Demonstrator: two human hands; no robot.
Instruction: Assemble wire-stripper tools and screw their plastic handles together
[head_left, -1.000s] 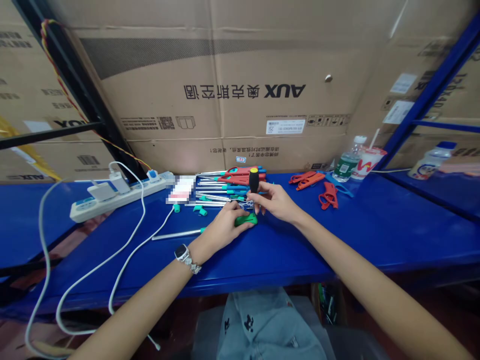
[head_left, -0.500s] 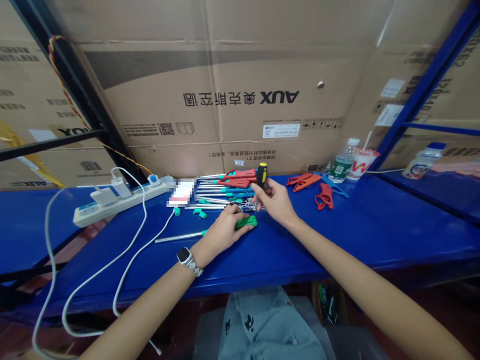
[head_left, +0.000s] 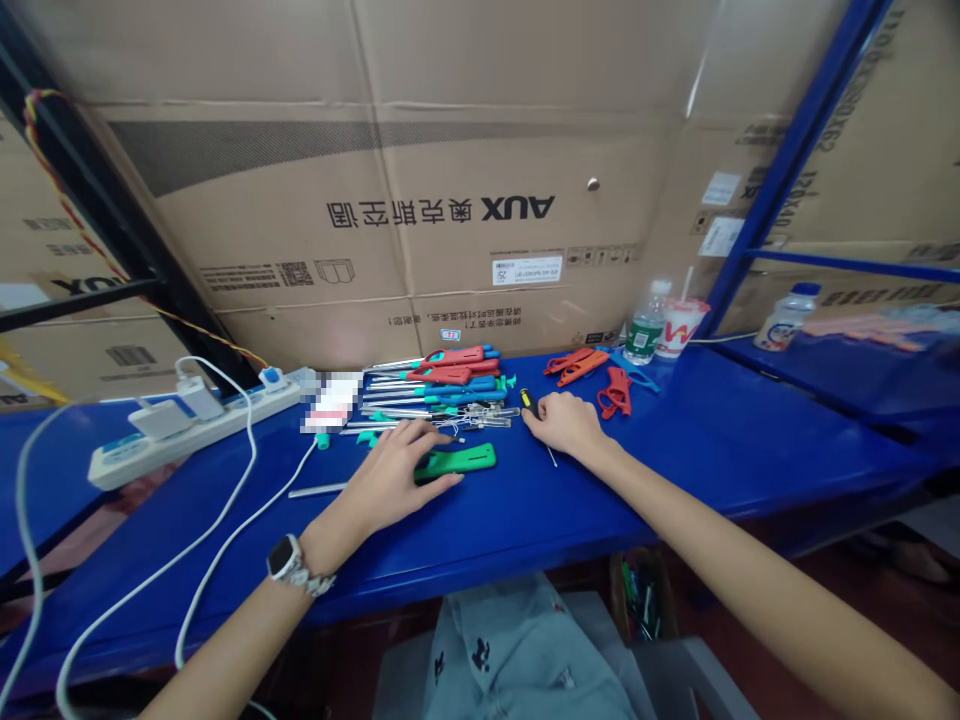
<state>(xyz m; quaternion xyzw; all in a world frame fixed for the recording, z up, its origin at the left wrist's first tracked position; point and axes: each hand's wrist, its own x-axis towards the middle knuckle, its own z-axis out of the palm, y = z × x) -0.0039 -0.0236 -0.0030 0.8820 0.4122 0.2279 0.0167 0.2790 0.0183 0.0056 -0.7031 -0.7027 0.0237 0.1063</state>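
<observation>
A green lighter handle with a long metal tube lies flat on the blue table. My left hand hovers at it with thumb and fingers apart, covering its middle part. To the right, my right hand is closed around a yellow and black screwdriver. The screwdriver is tilted low at the tabletop, its thin shaft showing below the hand. Just behind the green handle are several clear and metal inner lighter parts. Red lighters and blue lighters lie in rows behind those.
Loose red and orange handle shells lie on the right, near a water bottle and a paper cup. A white power strip with cables occupies the left. Cardboard stands along the back.
The screwdriver has gone from upright over the green handle to lying low on its right. My left fingers have spread from the handle. The camera view has shifted.
</observation>
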